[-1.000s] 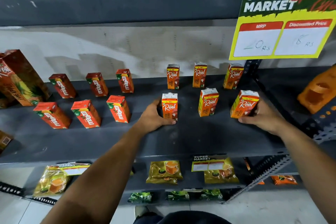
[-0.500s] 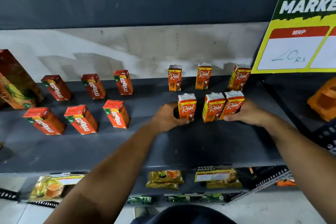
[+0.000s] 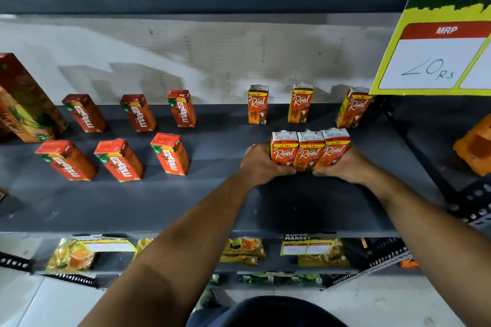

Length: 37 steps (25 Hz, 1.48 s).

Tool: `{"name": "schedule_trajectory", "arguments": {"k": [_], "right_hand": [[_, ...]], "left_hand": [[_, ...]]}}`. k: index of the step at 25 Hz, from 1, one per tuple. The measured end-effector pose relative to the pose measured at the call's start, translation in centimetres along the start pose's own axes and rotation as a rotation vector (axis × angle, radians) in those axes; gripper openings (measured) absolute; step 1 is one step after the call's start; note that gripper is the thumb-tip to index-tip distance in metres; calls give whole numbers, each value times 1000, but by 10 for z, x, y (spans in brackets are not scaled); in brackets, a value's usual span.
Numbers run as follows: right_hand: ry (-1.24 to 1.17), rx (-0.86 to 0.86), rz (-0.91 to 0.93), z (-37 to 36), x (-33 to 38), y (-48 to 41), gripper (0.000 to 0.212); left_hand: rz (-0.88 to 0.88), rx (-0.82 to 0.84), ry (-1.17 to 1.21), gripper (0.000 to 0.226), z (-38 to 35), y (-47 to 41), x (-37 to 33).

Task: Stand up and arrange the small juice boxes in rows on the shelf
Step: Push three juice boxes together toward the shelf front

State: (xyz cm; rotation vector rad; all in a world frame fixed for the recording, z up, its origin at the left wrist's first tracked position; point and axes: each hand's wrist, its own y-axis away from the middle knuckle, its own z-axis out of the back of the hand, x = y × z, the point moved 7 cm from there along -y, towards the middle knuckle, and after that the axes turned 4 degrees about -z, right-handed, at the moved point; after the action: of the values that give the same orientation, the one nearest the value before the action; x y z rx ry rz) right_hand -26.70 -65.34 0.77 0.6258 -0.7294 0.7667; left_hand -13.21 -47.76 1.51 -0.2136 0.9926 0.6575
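Closest in, both bare forearms reaching up to the grey shelf (image 3: pixel 186 202), with the three front Real juice boxes (image 3: pixel 309 150) as the anchor here. Left hand (image 3: pixel 261 164) cupped against the left side of that trio, thumb across the lower front; right hand (image 3: pixel 342 166) pressed on the right side the same way, so both curled narrow and squeezing the three cartons together, standing upright and touching side by side. Below that trio, on the lower shelf, yellow snack packets (image 3: pixel 243 249) and a small price tag (image 3: pixel 308 245). Left of the trio, well apart, a front row of three red Maaza boxes (image 3: pixel 119 159), spaced out from each other. Behind the trio, up against the back wall (image 3: pixel 202 58), three more Real boxes (image 3: pixel 301 103) standing upright with gaps between them, the rightmost one partly tucked under the sign. Left of those, a back row of three more Maaza boxes (image 3: pixel 138 113), and further left a big pineapple juice carton (image 3: pixel 25 103) leaning at the edge of view. Up and right of the trio, a yellow supermarket price sign (image 3: pixel 435 34) with "20 Rs" scribbled on it. Off to the right, something orange (image 3: pixel 475 146), too blurry to name.
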Motion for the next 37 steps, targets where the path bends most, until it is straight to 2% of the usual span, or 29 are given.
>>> {"name": "schedule_trajectory", "arguments": {"k": [2, 5, 7, 10, 13, 17, 19, 22, 26, 30, 33, 37], "right_hand": [[14, -3, 25, -4, 15, 16, 104], [-32, -40, 7, -6, 26, 43, 78], [-49, -40, 25, -6, 23, 55, 70], [-57, -21, 23, -6, 12, 71, 61], [-40, -11, -21, -5, -1, 84, 61], [24, 37, -36, -10, -13, 96, 64], [58, 43, -64, -12, -17, 99, 68], [73, 63, -67, -13, -17, 102, 45], [130, 73, -67, -12, -16, 107, 40], [128, 60, -77, -12, -18, 107, 43], [135, 50, -52, -12, -16, 109, 48], [120, 68, 0, -11, -10, 111, 52]], "left_hand": [[13, 4, 0, 71, 1, 0, -1], [20, 46, 52, 75, -3, 5, -2], [31, 50, 85, 73, -11, 14, -1], [2, 45, 40, 87, -28, 33, 2], [17, 23, -14, 100, -38, 47, 4], [70, -39, 50, 75, -41, 71, 1], [72, -49, 59, 70, -42, 77, 0], [61, -46, 56, 63, -44, 82, 2], [61, -66, 13, 87, -46, 84, 6], [36, -65, -37, 78, -44, 86, 1], [25, -60, -41, 91, -45, 87, 2], [25, -60, -49, 91, -46, 86, 6]]}}
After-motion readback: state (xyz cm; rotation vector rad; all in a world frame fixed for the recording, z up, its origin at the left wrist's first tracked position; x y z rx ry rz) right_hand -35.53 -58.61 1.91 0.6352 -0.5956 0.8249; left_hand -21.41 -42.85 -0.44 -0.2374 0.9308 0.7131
